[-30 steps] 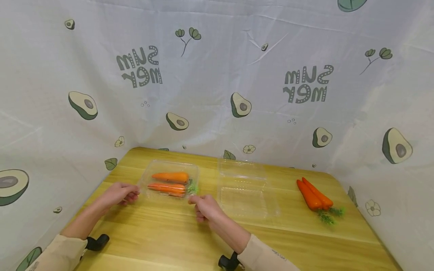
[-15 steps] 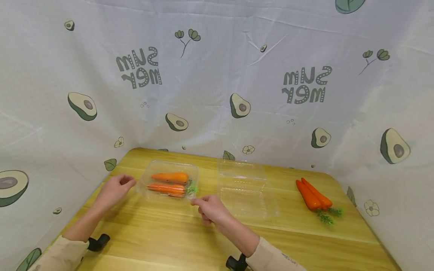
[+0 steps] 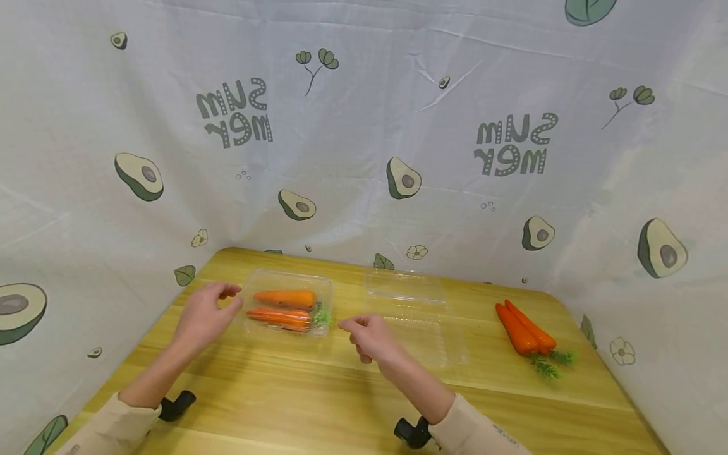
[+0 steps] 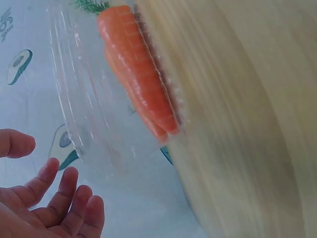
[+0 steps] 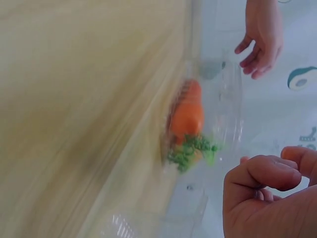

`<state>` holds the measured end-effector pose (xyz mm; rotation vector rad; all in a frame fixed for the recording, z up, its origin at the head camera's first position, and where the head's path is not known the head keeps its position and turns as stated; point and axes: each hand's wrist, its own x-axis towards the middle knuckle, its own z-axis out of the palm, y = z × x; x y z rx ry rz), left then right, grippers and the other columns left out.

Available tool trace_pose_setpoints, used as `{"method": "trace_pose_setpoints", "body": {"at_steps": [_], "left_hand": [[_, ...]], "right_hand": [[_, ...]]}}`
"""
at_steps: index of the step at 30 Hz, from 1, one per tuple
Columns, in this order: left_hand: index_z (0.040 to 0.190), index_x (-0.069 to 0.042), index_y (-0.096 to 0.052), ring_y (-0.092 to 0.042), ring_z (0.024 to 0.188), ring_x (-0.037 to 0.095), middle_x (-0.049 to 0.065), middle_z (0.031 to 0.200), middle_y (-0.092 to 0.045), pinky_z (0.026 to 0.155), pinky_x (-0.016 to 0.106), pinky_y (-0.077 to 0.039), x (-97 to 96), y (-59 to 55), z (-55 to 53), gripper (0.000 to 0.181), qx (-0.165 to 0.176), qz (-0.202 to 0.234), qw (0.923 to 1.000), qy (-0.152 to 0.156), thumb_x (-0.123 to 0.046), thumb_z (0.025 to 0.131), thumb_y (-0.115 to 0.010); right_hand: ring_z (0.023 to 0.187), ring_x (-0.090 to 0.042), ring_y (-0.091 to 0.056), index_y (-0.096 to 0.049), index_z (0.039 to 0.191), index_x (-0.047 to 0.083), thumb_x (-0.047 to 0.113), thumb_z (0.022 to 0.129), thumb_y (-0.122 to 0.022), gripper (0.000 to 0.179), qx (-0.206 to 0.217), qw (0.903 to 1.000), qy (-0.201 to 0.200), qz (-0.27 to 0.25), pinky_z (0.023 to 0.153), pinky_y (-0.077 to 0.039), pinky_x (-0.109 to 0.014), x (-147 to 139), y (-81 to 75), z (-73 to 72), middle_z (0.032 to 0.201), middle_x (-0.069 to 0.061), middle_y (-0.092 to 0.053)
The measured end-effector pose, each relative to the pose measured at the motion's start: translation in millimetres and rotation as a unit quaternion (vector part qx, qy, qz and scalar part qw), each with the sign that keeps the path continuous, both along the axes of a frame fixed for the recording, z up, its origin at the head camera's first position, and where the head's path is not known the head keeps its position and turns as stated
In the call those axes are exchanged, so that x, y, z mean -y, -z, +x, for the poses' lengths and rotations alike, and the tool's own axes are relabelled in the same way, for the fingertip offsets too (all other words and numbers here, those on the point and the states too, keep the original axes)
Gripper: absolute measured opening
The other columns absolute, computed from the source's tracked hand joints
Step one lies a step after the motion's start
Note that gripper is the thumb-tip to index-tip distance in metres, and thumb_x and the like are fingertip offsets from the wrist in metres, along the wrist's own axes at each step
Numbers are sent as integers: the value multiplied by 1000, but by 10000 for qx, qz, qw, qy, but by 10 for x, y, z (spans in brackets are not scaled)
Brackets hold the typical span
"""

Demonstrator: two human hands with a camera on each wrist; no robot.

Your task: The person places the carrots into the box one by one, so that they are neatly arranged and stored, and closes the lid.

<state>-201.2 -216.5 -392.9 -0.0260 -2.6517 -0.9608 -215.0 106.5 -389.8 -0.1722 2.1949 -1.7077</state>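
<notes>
A clear plastic clamshell box [image 3: 296,277], its lid down, lies on the left of the table with orange carrots [image 3: 284,297] inside. Green leafy tops [image 3: 321,315] show at its right end. Beside the box's left end is my left hand [image 3: 206,313], its fingers spread and bent and holding nothing. In the left wrist view, those fingers [image 4: 62,198] stand apart from the clear plastic. My right hand [image 3: 371,338] hovers just off the box's right end, with its fingers loosely curled around nothing.
A second clear clamshell box [image 3: 415,344] stands open with its lid [image 3: 405,285] folded back, right of the first. Two more carrots [image 3: 524,328] with green tops lie at the table's right. A printed curtain [image 3: 352,126] hangs behind the wooden table [image 3: 296,404].
Both hands were at the near corners of the filled box. The left has let go and risen up and rightward; the right has drawn off to the right. The box stays in place.
</notes>
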Motion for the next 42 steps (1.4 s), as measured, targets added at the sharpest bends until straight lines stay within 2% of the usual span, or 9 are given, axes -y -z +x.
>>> {"method": "trace_pose_setpoints", "body": {"at_steps": [6,18,27,33,42], "left_hand": [[124,-3,-67,-59,112,36,18,120,-66,92,55,-48,-152,-35,3,31,-230,-24,9995,231,-21,99,-60],[114,-11,-72,-64,97,23,4,105,-71,80,44,-52,-507,-69,-38,22,-566,-307,9957,659,-20,96,-64],[114,-13,-73,-65,94,22,0,100,-71,81,42,-53,-789,-109,-72,23,-762,-361,9923,912,-20,92,-68],[118,-14,-71,-66,99,20,5,109,-71,84,42,-56,-995,-135,-68,26,-584,-143,9914,1165,-21,94,-68],[123,-16,-70,-66,103,22,2,113,-69,82,38,-55,-1273,-112,-54,29,-434,54,9860,1611,-21,95,-67]], "right_hand": [[47,-10,-19,-64,125,-3,26,100,-61,39,-231,9996,143,117,45,-21,-24,-140,-49,-61,59,4,-35],[47,-12,-18,-65,128,4,30,101,-60,38,-373,9975,456,398,46,-19,-26,-433,-114,-127,58,5,-32],[49,-12,-19,-63,132,4,30,102,-60,41,-531,9949,564,642,46,-20,-25,-682,-149,-166,62,4,-37],[49,-12,-22,-63,131,6,28,102,-59,37,-598,9936,637,716,47,-22,-25,-854,-168,-185,65,3,-36],[48,-12,-23,-63,133,8,29,102,-60,38,-699,9902,762,939,45,-22,-23,-1096,-187,-232,67,3,-36]]}}
